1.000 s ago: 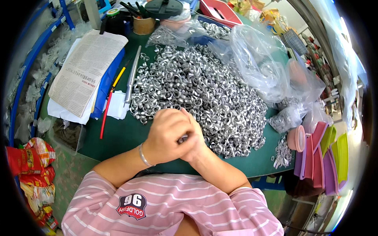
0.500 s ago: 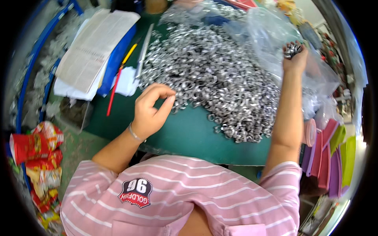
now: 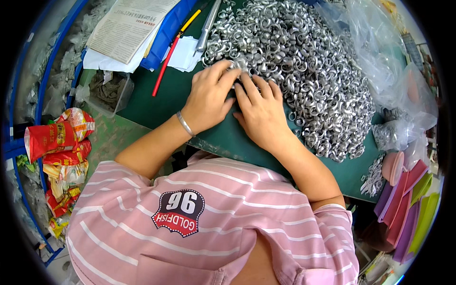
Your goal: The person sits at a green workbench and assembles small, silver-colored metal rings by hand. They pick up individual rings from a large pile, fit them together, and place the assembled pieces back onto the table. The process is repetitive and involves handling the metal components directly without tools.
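Left hand [image 3: 209, 98] | right hand [image 3: 262, 111] | digits apart on both | at metal rings [image 3: 289, 47] | contact blurred, unclear

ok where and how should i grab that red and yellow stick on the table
Probably pinch the red shaft near its lower end, left hand coming from the near side: the stick is thin and straight, and that end sits on bare green table, while the blue tray crowds its upper part.

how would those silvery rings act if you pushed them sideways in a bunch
The rings lie loose on one another, so they would likely spread rather than move as one. Their smooth sheen suggests they may be slippery. Being hoop-shaped, a few might roll.
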Motion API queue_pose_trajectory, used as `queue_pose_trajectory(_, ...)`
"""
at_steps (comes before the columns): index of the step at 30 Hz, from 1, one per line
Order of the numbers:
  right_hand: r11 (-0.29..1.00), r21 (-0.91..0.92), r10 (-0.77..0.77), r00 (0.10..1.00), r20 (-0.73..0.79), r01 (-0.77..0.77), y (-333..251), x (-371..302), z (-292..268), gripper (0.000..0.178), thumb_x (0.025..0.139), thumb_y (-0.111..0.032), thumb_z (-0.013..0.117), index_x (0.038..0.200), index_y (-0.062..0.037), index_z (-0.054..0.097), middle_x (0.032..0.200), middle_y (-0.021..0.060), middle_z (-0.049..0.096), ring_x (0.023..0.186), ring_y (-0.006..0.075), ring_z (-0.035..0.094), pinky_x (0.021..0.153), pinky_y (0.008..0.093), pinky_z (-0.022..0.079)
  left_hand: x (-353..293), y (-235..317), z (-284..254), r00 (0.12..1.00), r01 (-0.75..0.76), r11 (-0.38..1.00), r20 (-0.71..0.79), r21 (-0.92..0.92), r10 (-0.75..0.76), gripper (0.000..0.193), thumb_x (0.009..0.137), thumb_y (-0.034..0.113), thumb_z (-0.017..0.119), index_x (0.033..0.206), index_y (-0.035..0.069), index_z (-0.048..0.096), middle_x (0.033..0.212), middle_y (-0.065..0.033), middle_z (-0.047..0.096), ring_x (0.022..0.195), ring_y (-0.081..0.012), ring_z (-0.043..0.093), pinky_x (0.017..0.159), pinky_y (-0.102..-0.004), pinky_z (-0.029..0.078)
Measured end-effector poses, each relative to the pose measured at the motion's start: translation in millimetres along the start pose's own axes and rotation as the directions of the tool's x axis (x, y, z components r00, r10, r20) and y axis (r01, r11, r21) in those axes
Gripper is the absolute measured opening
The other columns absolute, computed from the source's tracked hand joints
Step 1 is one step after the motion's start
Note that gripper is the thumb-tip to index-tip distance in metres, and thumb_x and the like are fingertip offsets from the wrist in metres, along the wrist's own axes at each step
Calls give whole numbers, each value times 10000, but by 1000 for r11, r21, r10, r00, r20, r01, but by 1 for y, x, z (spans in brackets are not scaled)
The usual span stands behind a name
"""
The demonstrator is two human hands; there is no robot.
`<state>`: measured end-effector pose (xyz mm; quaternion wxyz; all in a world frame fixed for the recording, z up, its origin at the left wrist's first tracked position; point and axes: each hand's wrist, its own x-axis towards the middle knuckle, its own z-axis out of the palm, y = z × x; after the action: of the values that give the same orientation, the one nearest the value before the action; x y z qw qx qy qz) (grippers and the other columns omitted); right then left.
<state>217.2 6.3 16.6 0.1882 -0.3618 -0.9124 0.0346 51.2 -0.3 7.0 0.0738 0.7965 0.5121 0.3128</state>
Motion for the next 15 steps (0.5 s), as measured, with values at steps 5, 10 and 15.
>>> queue_pose_trajectory(5,945,321,59,998,-8,-54,12,-43,-11,272,668,-103,685,916,-41,593,1071,127,526,1023,318,490,790,405,430,-33,10,4,993,-38,936,95,-350,76,483,644,80,712,1094,52,541,1105,-131,485,995,-298,487,875,-401,392)
queue_pose_trajectory(10,964,208,186,980,-76,-167,6,-56,1,398,719,-118,667,1082,-6,548,1127,159,535,1037,357,483,863,407,416,-20,21,10,976,-77,957,176,-278,129,471,622,72,735,1060,57,563,1072,-116,526,980,-289,509,849,-368,413)
queue_pose_trajectory(15,888,387,349,913,-213,-249,5,-91,-9,332,740,-41,654,1056,11,563,1144,173,532,1084,324,490,915,389,395,-24,19,17,978,-67,905,152,-420,143,256,653,18,709,884,39,602,957,-101,588,855,-260,562,750,-341,455)
